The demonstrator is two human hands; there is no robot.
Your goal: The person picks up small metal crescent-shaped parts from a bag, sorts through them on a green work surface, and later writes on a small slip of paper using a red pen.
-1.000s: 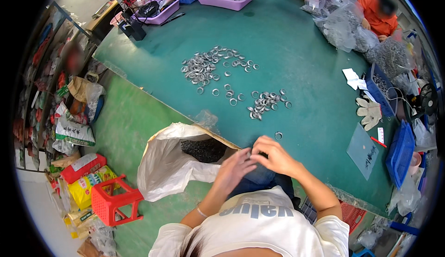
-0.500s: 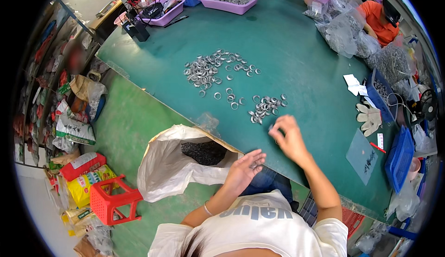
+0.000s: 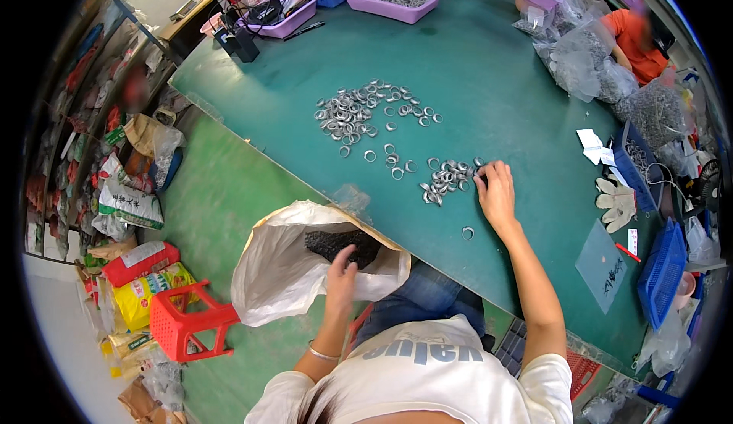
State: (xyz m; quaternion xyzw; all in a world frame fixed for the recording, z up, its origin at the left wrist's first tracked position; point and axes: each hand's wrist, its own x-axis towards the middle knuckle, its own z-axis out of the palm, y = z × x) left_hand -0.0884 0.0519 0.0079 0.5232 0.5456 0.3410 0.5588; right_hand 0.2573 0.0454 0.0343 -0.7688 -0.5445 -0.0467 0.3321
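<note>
Green felt table [image 3: 519, 103] lay under the right hand [image 3: 496, 193], spread on metal rings [image 3: 447, 179]; left hand [image 3: 340, 277], loosely curled, hung over the white sack [image 3: 282, 271].

left hand [image 3: 340, 275] fingertips: hidden in white bag [image 3: 279, 271] | co-worker's face: blurred

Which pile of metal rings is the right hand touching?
The smaller pile, nearer the table edge; the right hand rests on it. The larger pile lies farther away, untouched.
</note>
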